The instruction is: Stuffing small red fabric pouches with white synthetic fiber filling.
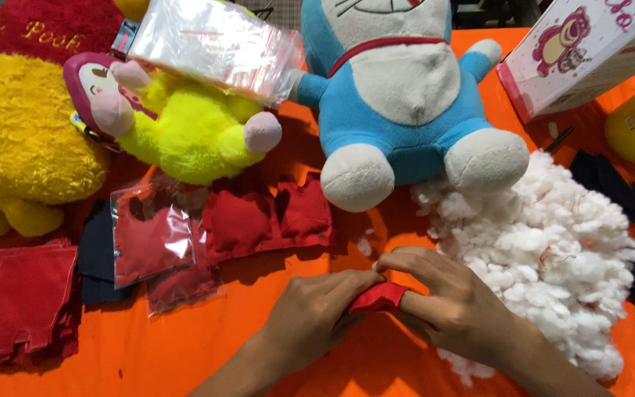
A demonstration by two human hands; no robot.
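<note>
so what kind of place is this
Probably a home craft table for hand-stuffing small fabric pieces: a heap of white stuffing, stacked red fabric pieces, and both hands, left hand and right hand, working a red fabric piece.

Stuffing (545, 250) rt of pouches (266, 220) — toys behind

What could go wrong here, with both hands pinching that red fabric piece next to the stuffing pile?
1. The right hand rests against the loose white stuffing; tufts could drag off the pile onto the orange cloth, where a few bits already lie.
2. The left hand and right hand cover most of the red fabric piece, so the grip is hard to check and it might slip.
</note>
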